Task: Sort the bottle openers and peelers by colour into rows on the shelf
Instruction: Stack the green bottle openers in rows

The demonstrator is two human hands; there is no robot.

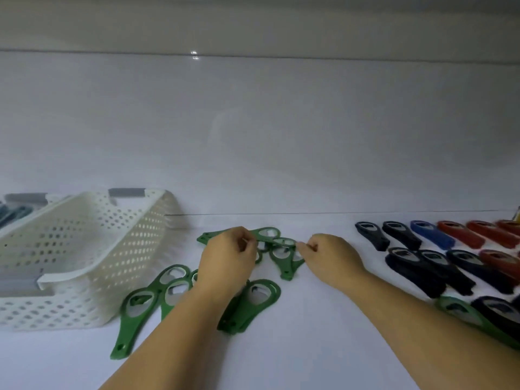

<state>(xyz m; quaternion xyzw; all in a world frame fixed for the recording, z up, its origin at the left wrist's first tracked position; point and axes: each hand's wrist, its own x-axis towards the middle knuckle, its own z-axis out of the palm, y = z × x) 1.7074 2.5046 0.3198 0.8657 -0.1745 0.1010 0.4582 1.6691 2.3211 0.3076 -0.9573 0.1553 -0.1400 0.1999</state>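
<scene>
Several green bottle openers lie loose on the white shelf point(309, 347) in the middle. My left hand point(228, 260) and my right hand point(329, 257) both pinch a green opener point(277, 240) lifted just above a small heap of green ones point(284, 258). More green openers point(140, 305) lie to the lower left, and a stacked pair point(253, 299) sits between my forearms. On the right, black openers point(416, 266), a blue one point(432, 233) and red ones point(461, 233) lie in slanted rows. One green opener point(461, 311) lies among the black ones at lower right.
A white perforated basket point(84, 249) stands tilted at the left with grey handles. Behind it, a second container point(17, 209) holds dark tools. The shelf's back wall point(253, 136) rises close behind the openers.
</scene>
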